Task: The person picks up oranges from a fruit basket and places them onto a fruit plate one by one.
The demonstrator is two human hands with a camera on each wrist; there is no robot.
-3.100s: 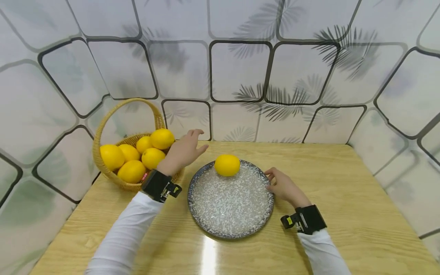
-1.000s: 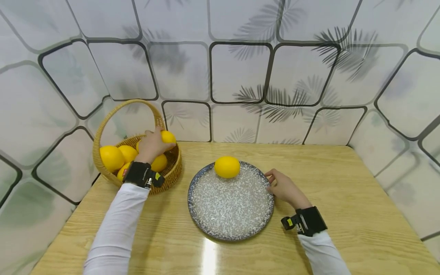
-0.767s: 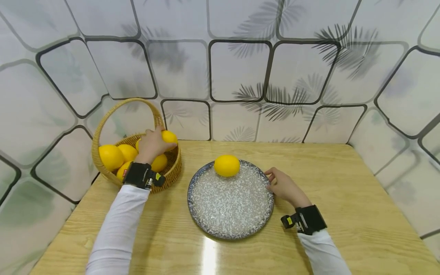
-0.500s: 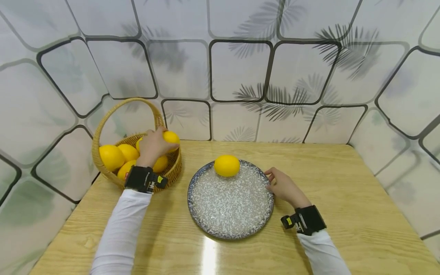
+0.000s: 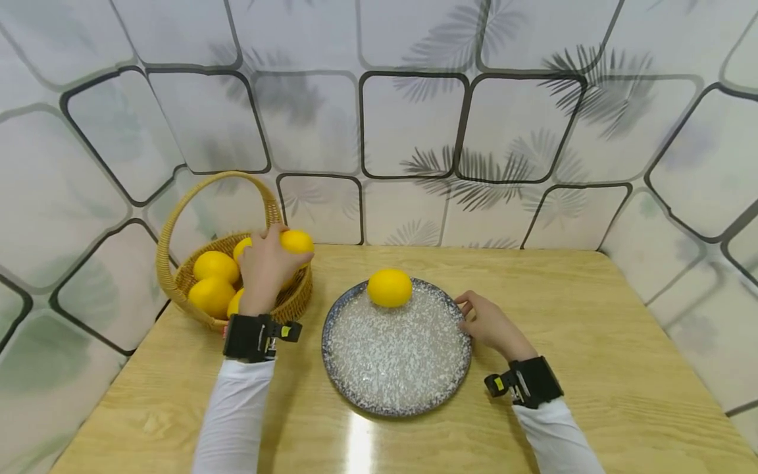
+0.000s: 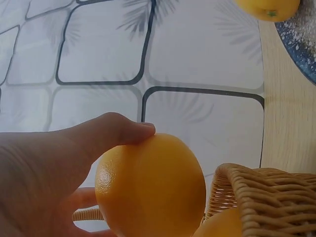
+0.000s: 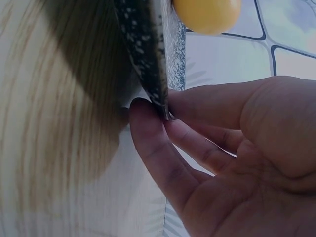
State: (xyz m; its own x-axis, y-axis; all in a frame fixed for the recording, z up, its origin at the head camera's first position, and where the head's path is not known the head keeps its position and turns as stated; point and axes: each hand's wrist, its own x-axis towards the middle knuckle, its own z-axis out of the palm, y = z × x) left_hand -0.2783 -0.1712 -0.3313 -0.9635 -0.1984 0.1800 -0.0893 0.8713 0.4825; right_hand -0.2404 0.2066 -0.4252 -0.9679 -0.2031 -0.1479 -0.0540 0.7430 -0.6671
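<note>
In the head view my left hand [image 5: 268, 266] grips a yellow lemon [image 5: 297, 242] over the right side of the wicker basket [image 5: 302, 296]. Thumb and fingers wrap that lemon [image 6: 153, 185] in the left wrist view, just beside the basket's rim. Several more lemons [image 5: 216, 266] lie in the basket, partly hidden by the hand. A speckled grey plate [image 5: 397, 355] with a dark rim bears a single lemon [image 5: 389, 288] near its far edge. My right hand [image 5: 490, 324] pinches the plate's right rim, thumb above and fingertips beneath, as the right wrist view shows.
The basket's tall arched handle [image 5: 222, 176] rises over the lemons at the left. Everything stands on a light wooden table [image 5: 592, 342]. A patterned wall covering [image 5: 414, 125] closes off the back and both sides.
My left hand has gone left to the basket and taken hold of a lemon, then shifted slightly right with it. Lemons in the basket have rolled. The right hand and plate have stayed put.
</note>
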